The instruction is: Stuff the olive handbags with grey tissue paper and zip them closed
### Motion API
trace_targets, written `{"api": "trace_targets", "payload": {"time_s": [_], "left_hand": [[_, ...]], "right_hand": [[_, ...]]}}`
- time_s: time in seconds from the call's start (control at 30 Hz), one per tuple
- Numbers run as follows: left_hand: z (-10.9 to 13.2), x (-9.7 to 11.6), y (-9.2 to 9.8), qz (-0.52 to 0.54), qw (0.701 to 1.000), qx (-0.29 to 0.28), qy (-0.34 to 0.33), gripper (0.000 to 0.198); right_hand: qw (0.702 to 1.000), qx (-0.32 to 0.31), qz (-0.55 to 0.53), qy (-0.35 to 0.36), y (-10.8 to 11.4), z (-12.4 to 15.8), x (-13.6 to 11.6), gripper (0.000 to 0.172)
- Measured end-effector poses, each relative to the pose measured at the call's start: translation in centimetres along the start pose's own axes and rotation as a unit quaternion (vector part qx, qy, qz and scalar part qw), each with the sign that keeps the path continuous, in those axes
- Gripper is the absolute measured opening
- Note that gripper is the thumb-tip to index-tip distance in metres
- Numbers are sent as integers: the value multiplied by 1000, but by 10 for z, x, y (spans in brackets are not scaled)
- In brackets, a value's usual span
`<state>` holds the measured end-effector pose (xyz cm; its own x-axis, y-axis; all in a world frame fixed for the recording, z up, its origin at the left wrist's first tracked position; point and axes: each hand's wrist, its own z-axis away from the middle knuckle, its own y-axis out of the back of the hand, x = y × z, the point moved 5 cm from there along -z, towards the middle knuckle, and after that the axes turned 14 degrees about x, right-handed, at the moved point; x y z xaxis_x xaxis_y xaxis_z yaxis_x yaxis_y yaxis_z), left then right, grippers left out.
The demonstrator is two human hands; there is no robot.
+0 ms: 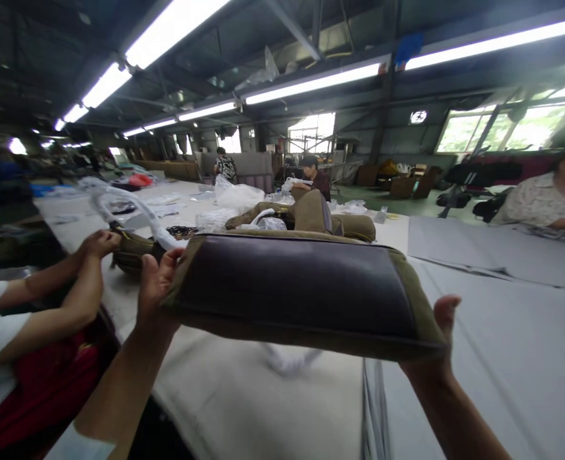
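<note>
Both my left hand (160,281), at nine o'clock, and my right hand (433,348), at four, grip the bag (292,287) by its ends, mid-view above the table (263,409). I'm likely inspecting it; turning it would call for even support.

one held bag (292,287), two hands (153,294) at its ends, one co-worker (4,319) left of it, one person (526,199) right of it

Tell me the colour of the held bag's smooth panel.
The panel looks brownish black, in the head view.
</note>
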<state>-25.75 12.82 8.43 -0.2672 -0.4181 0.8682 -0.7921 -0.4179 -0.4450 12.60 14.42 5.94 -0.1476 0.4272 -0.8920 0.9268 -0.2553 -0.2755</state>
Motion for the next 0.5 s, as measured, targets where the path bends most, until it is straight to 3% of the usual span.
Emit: {"api": "trace_targets", "payload": {"time_s": [0.03, 0.1, 0.2, 0.27, 0.33, 0.4, 0.5], "left_hand": [[5, 6, 0, 10, 1000, -5, 11, 53], [24, -7, 11, 20, 997, -20, 67, 54], [62, -65, 46, -78, 987, -71, 121, 52], [84, -104, 73, -179, 970, -92, 139, 52], [101, -126, 88, -283, 942, -115, 137, 49], [110, -128, 81, -392, 906, -146, 66, 47], [121, -118, 45, -542, 805, -228, -79, 47]], "right_hand": [[1000, -13, -4, 4, 0, 2, -9, 75], [999, -31, -17, -6, 11, 15, 0, 67], [998, -46, -10, -38, 45, 51, 56, 52], [991, -62, 80, -82, 70, 78, 95, 50], [967, -64, 217, -115, 87, 97, 114, 48], [939, -49, 335, -63, 89, 103, 107, 42], [877, -85, 446, 159, 61, 109, 84, 42]]}}
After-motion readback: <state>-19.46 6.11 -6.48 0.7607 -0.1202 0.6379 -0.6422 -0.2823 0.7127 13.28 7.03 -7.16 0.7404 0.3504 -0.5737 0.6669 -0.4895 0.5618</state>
